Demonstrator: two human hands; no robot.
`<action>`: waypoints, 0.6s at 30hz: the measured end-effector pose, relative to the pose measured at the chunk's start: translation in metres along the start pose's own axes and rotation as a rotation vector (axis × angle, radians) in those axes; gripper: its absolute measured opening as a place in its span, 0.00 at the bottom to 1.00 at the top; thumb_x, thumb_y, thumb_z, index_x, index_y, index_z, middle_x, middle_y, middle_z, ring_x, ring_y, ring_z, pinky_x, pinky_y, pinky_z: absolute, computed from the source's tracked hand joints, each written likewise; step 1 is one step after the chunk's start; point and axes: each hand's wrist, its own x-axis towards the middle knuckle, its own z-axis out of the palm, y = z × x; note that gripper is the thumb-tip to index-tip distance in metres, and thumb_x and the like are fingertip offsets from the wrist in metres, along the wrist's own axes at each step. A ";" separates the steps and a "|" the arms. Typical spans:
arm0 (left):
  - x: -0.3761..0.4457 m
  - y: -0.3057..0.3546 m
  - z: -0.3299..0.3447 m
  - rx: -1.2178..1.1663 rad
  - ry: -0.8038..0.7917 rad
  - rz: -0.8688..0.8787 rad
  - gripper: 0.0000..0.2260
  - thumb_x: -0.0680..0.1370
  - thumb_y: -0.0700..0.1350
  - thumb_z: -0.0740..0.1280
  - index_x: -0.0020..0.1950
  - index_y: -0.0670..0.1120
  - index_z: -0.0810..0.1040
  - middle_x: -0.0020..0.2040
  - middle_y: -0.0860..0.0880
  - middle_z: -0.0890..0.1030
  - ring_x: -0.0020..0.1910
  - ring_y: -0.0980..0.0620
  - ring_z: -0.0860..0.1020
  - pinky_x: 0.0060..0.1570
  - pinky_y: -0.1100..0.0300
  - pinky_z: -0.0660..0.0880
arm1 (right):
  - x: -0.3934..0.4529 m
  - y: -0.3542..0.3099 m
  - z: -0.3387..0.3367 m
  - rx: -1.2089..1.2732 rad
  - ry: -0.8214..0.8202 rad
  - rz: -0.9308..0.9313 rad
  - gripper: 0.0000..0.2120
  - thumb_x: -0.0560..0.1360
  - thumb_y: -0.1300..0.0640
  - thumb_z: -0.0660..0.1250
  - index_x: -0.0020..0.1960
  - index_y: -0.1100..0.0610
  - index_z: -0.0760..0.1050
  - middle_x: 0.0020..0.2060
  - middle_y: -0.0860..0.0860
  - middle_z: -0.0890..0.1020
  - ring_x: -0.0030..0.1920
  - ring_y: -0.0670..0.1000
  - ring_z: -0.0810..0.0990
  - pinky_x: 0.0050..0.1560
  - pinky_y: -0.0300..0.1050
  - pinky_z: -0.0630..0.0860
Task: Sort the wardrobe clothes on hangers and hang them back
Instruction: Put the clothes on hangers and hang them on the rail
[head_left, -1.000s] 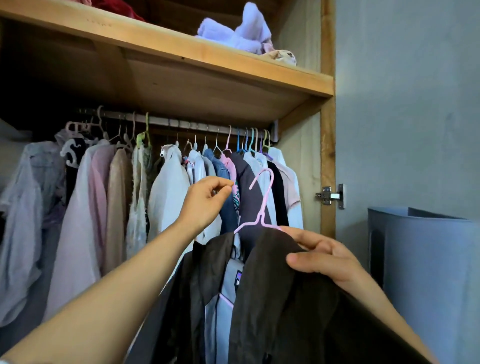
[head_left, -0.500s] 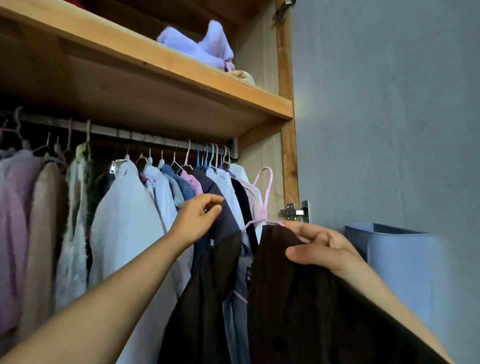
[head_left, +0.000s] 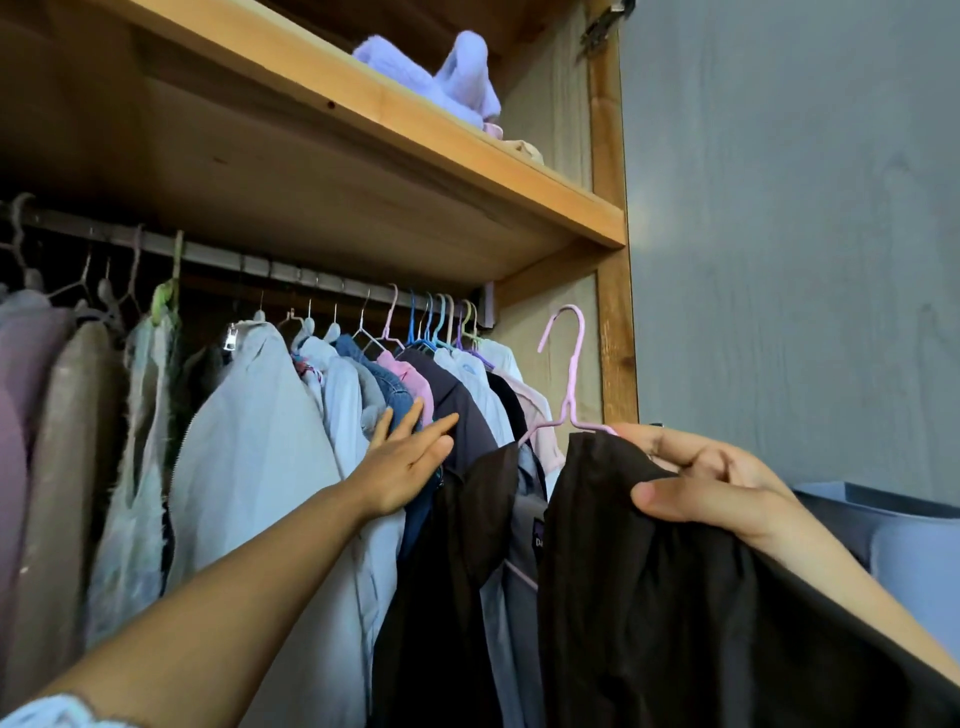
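I see my right hand gripping a dark brown, softly creased jacket on a thin pink hanger, held off the metal rail. My left hand, fingers straight, presses the crowded hanging shirts. A fluffy lilac cloth lies on the wooden shelf.

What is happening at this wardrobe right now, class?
A person is putting a dark garment back. The right hand grips its shoulder on a pink hanger, whose hook is not yet on the rail. The left hand, fingers straight, presses against the hanging clothes, seemingly to open a gap.
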 end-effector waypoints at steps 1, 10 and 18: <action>0.003 0.000 -0.001 0.053 -0.012 0.011 0.27 0.77 0.66 0.40 0.76 0.61 0.52 0.78 0.52 0.51 0.75 0.56 0.35 0.71 0.52 0.30 | 0.001 0.000 -0.001 -0.003 0.006 0.005 0.40 0.44 0.52 0.84 0.56 0.57 0.81 0.52 0.61 0.83 0.52 0.58 0.82 0.56 0.46 0.76; -0.005 -0.025 -0.006 0.217 0.173 -0.018 0.46 0.67 0.71 0.30 0.77 0.47 0.54 0.78 0.53 0.52 0.74 0.61 0.35 0.69 0.55 0.27 | 0.014 0.007 -0.002 0.013 0.051 0.011 0.33 0.49 0.62 0.78 0.55 0.60 0.81 0.44 0.60 0.84 0.45 0.55 0.84 0.42 0.39 0.79; -0.044 -0.050 -0.037 0.303 0.347 -0.030 0.42 0.71 0.67 0.34 0.73 0.46 0.65 0.74 0.49 0.66 0.74 0.60 0.43 0.70 0.60 0.32 | 0.046 0.013 0.023 0.026 0.043 -0.020 0.23 0.60 0.66 0.66 0.56 0.63 0.79 0.46 0.57 0.84 0.45 0.53 0.84 0.40 0.36 0.78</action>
